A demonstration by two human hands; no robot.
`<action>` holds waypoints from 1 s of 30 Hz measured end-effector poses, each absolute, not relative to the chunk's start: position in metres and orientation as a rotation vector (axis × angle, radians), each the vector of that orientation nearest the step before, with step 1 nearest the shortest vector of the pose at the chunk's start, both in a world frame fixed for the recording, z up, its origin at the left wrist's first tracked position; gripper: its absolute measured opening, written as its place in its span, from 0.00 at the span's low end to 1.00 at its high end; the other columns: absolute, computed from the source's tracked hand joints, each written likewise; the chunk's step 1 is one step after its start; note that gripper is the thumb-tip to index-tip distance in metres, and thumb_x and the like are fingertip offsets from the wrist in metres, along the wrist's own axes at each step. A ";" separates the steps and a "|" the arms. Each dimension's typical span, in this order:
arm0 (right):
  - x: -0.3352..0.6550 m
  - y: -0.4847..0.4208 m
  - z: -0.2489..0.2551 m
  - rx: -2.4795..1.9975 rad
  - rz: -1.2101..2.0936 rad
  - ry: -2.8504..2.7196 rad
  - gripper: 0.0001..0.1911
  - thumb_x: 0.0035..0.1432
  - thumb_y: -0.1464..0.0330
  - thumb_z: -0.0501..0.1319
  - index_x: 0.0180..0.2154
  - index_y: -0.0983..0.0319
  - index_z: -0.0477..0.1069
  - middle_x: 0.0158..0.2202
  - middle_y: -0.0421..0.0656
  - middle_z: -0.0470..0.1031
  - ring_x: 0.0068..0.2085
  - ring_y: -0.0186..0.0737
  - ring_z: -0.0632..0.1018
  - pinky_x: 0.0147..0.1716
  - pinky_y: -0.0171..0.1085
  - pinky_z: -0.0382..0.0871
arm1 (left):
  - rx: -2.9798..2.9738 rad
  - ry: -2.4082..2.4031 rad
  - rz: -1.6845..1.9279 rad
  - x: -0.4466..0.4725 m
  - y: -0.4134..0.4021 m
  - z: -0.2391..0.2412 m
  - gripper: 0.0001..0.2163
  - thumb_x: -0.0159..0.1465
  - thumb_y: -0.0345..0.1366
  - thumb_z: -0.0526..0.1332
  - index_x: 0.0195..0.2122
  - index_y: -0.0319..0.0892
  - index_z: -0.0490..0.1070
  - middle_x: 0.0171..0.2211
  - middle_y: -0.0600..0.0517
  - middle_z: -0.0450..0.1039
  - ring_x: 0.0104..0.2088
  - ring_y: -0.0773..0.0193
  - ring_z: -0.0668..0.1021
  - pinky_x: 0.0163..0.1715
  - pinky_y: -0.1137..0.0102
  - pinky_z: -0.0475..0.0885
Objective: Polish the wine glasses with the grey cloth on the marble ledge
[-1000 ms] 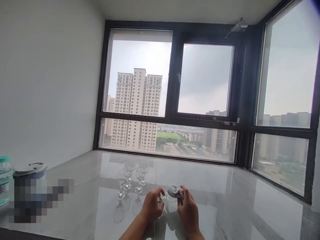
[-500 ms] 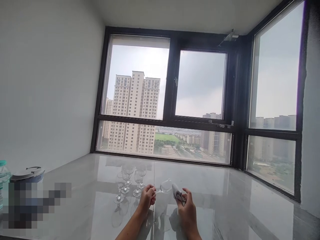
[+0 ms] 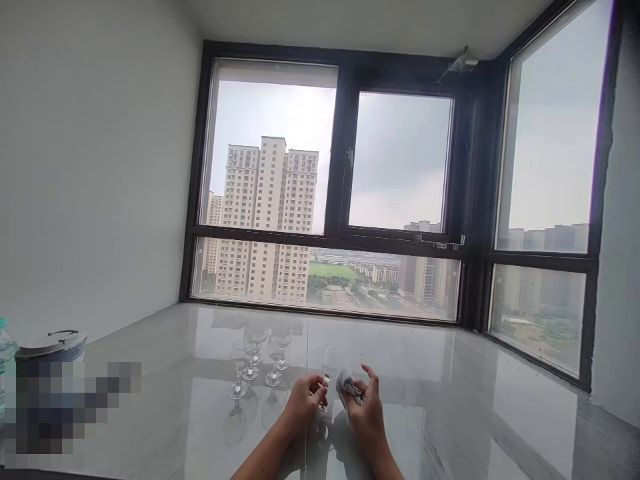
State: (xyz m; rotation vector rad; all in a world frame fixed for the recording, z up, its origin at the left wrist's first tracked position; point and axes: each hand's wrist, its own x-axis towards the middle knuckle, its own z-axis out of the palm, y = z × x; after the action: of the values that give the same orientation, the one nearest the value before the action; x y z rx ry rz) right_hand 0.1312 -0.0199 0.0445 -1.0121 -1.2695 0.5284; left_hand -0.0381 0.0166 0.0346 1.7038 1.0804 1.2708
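Observation:
My left hand (image 3: pixel 303 404) pinches the stem of a clear wine glass (image 3: pixel 329 363), which stands nearly upright above the glossy grey table (image 3: pixel 450 413). My right hand (image 3: pixel 364 412) is closed on a small grey cloth (image 3: pixel 345 383) held against the side of the glass bowl. Both hands hover low over the table's near middle. Several more clear stemmed glasses (image 3: pixel 260 360) stand upright in a cluster just beyond and left of my left hand.
A grey lidded pot (image 3: pixel 50 345) sits at the table's left edge beside a pixelated patch, with a clear bottle (image 3: pixel 6 343) at the frame edge. Dark-framed windows (image 3: pixel 345 193) run along the far and right sides; a white wall stands left.
The glass went from lying sideways with the cloth around its bowl, to free of the cloth, to nearly upright. My right hand brought the cloth back against it.

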 end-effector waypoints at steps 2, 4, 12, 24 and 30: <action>0.133 -0.020 0.047 -1.014 0.520 -1.213 0.37 0.52 0.55 0.67 0.58 0.59 0.56 0.35 0.42 0.80 0.34 0.45 0.81 0.38 0.41 0.73 | 1.808 1.133 1.260 -0.039 0.013 0.036 0.09 0.60 0.40 0.61 0.35 0.41 0.76 0.23 0.50 0.77 0.25 0.61 0.77 0.30 0.67 0.69; 0.137 -0.020 0.050 -1.010 0.534 -1.125 0.38 0.51 0.54 0.68 0.58 0.59 0.57 0.36 0.43 0.80 0.35 0.45 0.81 0.38 0.41 0.73 | 1.946 1.178 1.253 -0.041 0.008 0.039 0.07 0.61 0.37 0.59 0.32 0.42 0.76 0.27 0.48 0.79 0.30 0.59 0.78 0.35 0.65 0.70; 0.138 -0.012 0.041 -0.964 0.667 -1.026 0.33 0.52 0.57 0.64 0.58 0.57 0.58 0.36 0.41 0.79 0.37 0.49 0.82 0.39 0.44 0.74 | 2.254 1.535 1.426 -0.056 0.001 0.051 0.15 0.66 0.28 0.52 0.43 0.45 0.79 0.39 0.44 0.79 0.45 0.50 0.77 0.48 0.58 0.70; 0.137 0.003 0.016 -1.274 0.100 -1.360 0.28 0.54 0.70 0.52 0.58 0.57 0.60 0.38 0.43 0.80 0.43 0.49 0.81 0.39 0.40 0.71 | 2.600 1.739 1.305 -0.051 -0.001 0.054 0.15 0.59 0.20 0.54 0.33 0.43 0.77 0.33 0.48 0.73 0.43 0.53 0.73 0.51 0.55 0.65; 0.143 -0.014 0.038 -1.126 0.393 -1.312 0.30 0.58 0.65 0.56 0.61 0.60 0.55 0.39 0.43 0.80 0.37 0.44 0.81 0.39 0.39 0.71 | 2.666 1.623 1.178 -0.049 -0.012 0.064 0.09 0.58 0.25 0.58 0.33 0.44 0.76 0.32 0.48 0.73 0.42 0.52 0.72 0.47 0.57 0.66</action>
State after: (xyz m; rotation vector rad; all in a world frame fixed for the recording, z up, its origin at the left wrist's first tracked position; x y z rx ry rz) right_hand 0.1428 -0.0136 0.0376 -1.1257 -1.3121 0.3930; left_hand -0.0492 -0.0119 0.0639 2.6658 1.6232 1.1780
